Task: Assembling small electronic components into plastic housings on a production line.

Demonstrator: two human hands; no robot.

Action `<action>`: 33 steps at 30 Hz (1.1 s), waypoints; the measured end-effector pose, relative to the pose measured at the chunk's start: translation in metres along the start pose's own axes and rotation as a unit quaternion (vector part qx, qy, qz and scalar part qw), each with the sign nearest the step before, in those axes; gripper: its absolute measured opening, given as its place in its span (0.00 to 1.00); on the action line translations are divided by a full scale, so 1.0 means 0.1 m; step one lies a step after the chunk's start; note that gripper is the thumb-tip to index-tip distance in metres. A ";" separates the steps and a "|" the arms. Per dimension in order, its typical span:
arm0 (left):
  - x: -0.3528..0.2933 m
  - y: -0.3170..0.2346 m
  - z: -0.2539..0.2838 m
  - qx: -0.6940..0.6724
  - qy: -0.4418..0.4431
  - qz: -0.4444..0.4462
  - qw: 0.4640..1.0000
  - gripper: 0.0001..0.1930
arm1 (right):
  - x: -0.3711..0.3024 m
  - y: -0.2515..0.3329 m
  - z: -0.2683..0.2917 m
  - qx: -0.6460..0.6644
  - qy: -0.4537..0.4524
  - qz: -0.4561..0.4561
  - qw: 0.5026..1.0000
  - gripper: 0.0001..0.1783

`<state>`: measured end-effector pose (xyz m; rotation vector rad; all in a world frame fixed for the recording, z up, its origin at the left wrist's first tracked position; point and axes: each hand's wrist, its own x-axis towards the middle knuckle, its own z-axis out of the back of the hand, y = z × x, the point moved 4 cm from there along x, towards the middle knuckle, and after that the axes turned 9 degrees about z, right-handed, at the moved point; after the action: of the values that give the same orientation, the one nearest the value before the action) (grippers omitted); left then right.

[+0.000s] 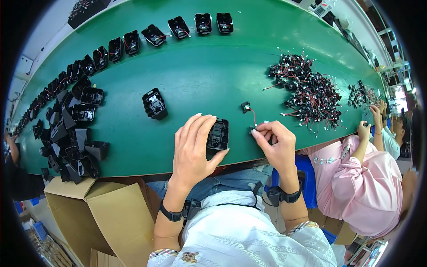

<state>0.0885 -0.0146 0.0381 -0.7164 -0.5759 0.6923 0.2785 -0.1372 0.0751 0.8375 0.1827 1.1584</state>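
My left hand (192, 144) grips a black plastic housing (218, 135) on the table, thumb along its near edge and fingers over its left and far sides. The housing's open, ribbed inside faces up. To its right, my right hand (279, 142) pinches the end of a thin red wire (255, 116) between thumb and fingertips, with a small dark piece showing there. That wire runs to a small black part (245, 107) with a light, greenish spot, lying on the table. Another open black housing (155, 104) stands alone, farther left.
A heap of black parts with red wires (311, 91) lies right. Black housings are piled (66, 129) left; a curved row (114, 49) lines the green table (209, 58). A cardboard box (120, 218) stands below the edge. A person in pink (360, 182) sits at right.
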 end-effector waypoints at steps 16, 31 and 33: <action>0.04 0.06 0.04 -0.093 0.044 0.000 0.995 0.42 | 0.10 0.41 -0.11 0.057 0.001 0.229 0.972 0.12; 0.05 0.22 0.17 -0.437 0.137 0.083 0.885 0.33 | 0.18 0.64 -0.36 0.162 0.092 0.268 0.945 0.15; 0.05 0.21 0.16 -0.461 0.157 0.056 0.871 0.33 | 0.20 0.69 -0.37 0.149 0.113 0.286 0.940 0.15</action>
<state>0.0736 0.0074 0.0334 -1.7364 -0.5509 0.3547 0.2171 -0.0922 0.1009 1.0614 0.3233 1.8090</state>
